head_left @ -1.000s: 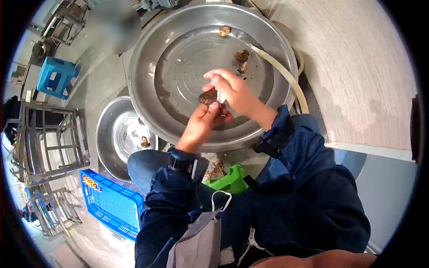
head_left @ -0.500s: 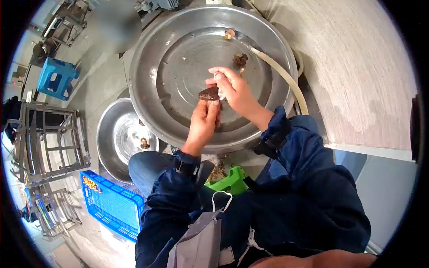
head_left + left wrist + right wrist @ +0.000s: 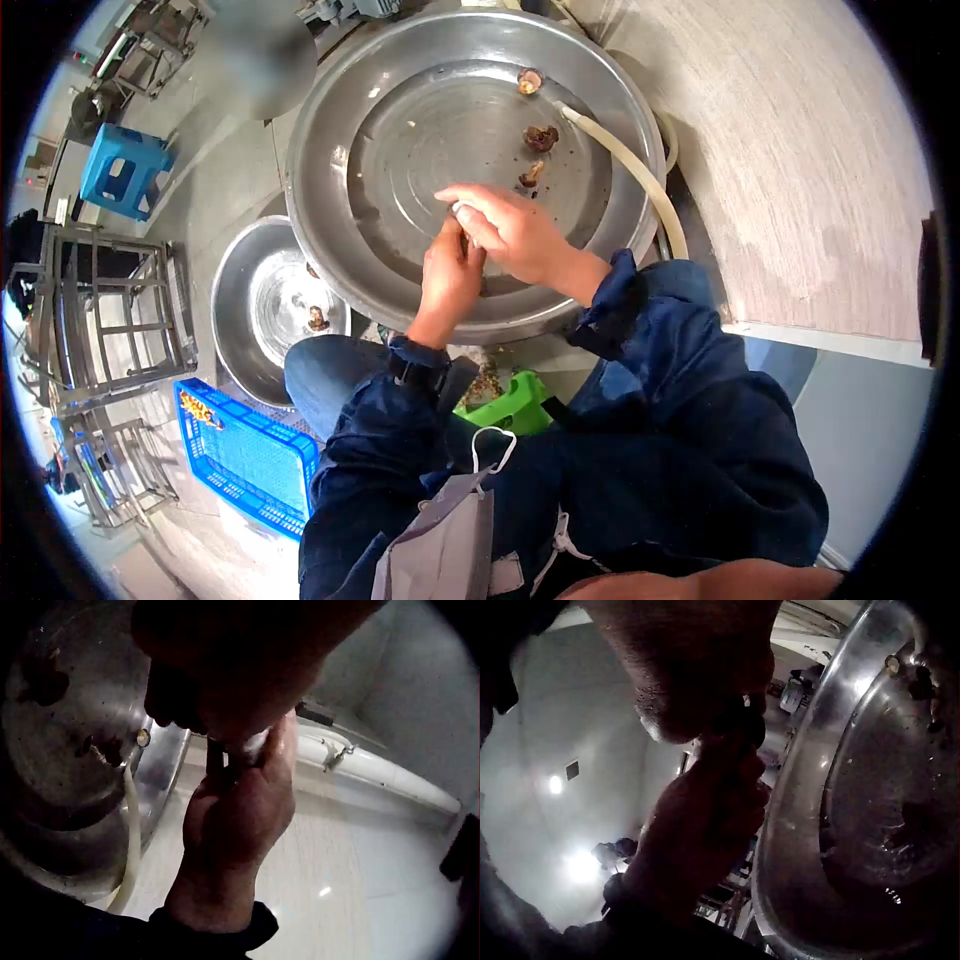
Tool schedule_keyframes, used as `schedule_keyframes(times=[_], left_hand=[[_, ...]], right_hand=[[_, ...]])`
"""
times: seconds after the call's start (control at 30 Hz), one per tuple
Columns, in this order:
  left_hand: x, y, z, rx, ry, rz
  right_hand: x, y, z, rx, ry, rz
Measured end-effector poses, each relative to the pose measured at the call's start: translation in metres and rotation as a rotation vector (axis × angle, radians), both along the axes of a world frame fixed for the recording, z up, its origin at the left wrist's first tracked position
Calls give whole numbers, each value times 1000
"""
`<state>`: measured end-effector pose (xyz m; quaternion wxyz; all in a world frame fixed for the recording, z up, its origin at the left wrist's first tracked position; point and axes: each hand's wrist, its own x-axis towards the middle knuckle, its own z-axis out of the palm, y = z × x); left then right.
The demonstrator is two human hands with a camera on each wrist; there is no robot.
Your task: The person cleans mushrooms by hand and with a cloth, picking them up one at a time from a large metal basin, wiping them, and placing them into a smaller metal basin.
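Observation:
Over the large steel basin, my left hand grips a dark brown mushroom; in the head view the hands now hide most of it. In the right wrist view the mushroom shows as a dark rounded shape at the fingertips. My right hand pinches a small white pad against it, its thumb on top and fingers reaching over the left fingertips. Farther back in the basin lie a brown mushroom cap, a pale stem piece and another mushroom piece.
A pale hose hangs over the basin's right rim. At lower left stands a smaller steel basin with a mushroom piece inside. Around it are a blue crate, a green stool and a metal rack.
The mushroom has turned from plain view to mostly hidden between the hands. My right hand has shifted left and down over it. The loose pieces in the basin have drifted slightly.

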<state>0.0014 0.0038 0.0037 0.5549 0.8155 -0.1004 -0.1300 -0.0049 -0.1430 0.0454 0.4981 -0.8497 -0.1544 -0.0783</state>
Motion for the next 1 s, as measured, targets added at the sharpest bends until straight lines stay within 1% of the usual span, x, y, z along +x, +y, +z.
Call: schedule_keyframes(times=[0.07,0.1,0.13,0.2,0.23,0.27,0.3,0.33,0.37,0.4,0.47,0.5,0.6,0.63,0.73,0.77,0.87,0.9,1.0], left_hand=[[1,3,-4,186,-201,-72],[-2,1,0,150,-202,-72],[-2,1,2,96,-131,-104],[0,6,5,-11,16,-166],[6,9,-5,-109,37,-154],[9,13,4,-96,191,-108],[11,17,12,-101,212,-127],[12,20,19,-101,233,-151],[11,18,27,-90,255,-129],[8,16,23,-26,99,-168],[2,11,16,98,-219,-244],[1,10,18,177,-162,-261],[5,10,27,258,-28,-252],[10,15,22,232,-13,-256],[17,23,5,87,24,-205],[13,20,19,180,9,-194],[4,12,19,229,-456,-304],[4,11,15,347,-529,-356],[6,12,14,350,-551,-354]], right_hand=[[3,-6,-2,135,190,-44],[8,-12,-2,201,282,-67],[16,-20,-10,239,313,-65],[18,-23,-5,523,384,-14],[14,-26,-1,407,400,41],[8,-24,18,290,416,98],[4,-23,28,175,432,154],[6,-18,-1,92,-14,175],[7,-15,-5,45,-45,131],[6,-15,-7,-3,-76,83],[5,-18,-7,-117,27,57],[5,-19,-6,-174,79,46],[6,-19,0,80,433,-5],[11,-23,-17,260,390,77],[4,-18,-4,52,76,158],[4,-10,-8,-19,-102,79],[1,-14,-10,-150,75,-48],[3,-17,-15,-148,76,-44],[12,-25,-12,9,401,-21]])
